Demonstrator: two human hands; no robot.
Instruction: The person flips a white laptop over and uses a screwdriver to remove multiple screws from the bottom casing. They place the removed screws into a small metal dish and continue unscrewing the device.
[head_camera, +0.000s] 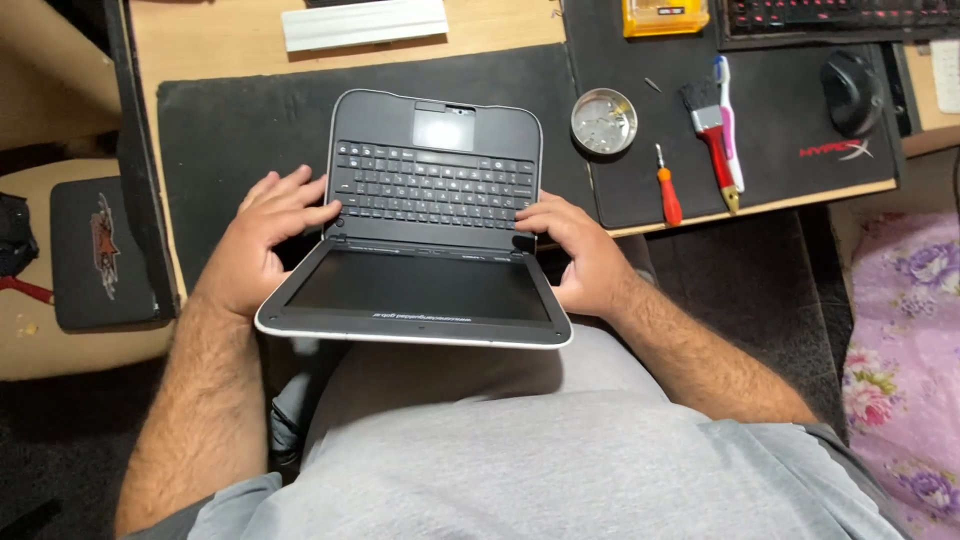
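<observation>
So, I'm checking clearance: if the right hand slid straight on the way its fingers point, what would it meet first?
The right hand points leftward across the laptop; it would first meet the keys, probably.

Keyboard (830, 15) cut off at top.

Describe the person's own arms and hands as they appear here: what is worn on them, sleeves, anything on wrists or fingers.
Both forearms are bare and hairy down to the wrists. The left hand and right hand wear no gloves, and no watch, bracelet or ring shows. Short grey sleeves of a T-shirt end near the elbows, visible at the bottom corners. Fingernails look short and plain.
</observation>
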